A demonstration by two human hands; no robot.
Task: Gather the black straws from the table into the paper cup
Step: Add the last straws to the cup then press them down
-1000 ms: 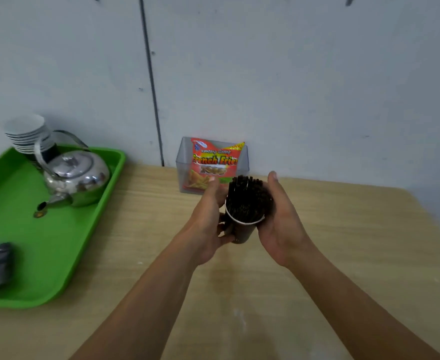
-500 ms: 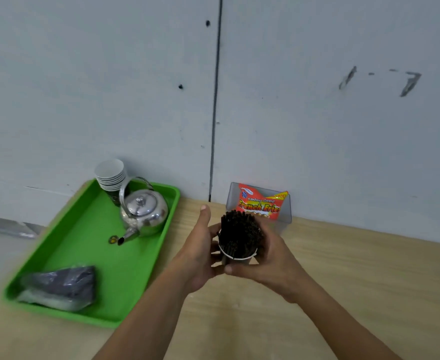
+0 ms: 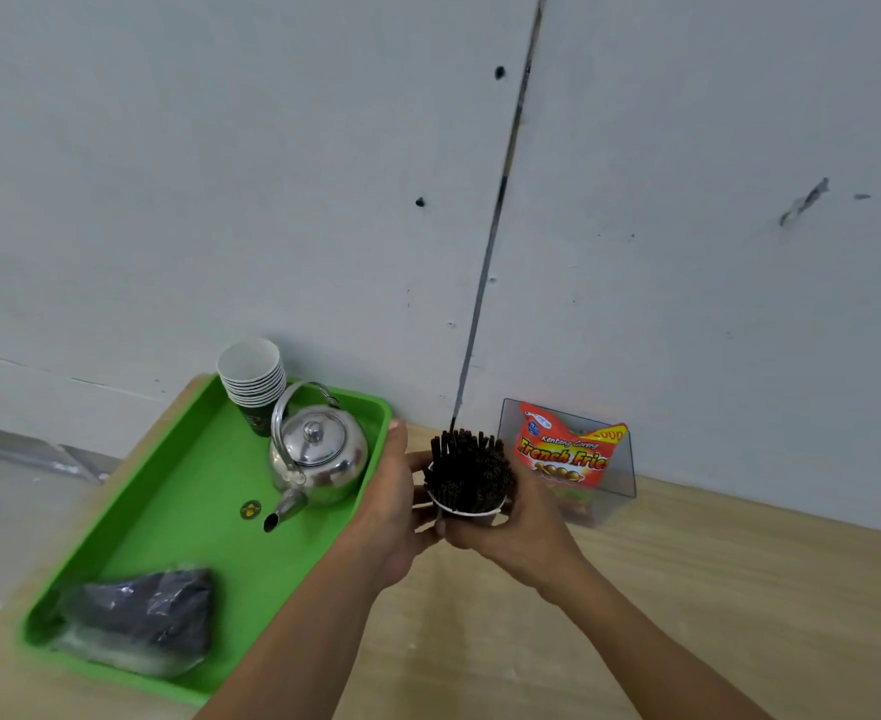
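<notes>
I see two hands holding the small white-rimmed paper cup point(image 3: 467, 509) over the light wooden table point(image 3: 687, 589). The thin black plastic straws point(image 3: 467, 467) stand packed tight inside it, with their tips poking up. The left hand point(image 3: 391, 511) curls its fingers round the cup's left side, thumb pointing up. The right hand point(image 3: 524, 532) wraps round the right side and bottom. Just to the left is the flat green plastic tray point(image 3: 194, 511). On it I see a shiny round metal kettle point(image 3: 318, 454), a stack of paper cups point(image 3: 253, 376) and a dark crinkly plastic bag point(image 3: 142, 615).
</notes>
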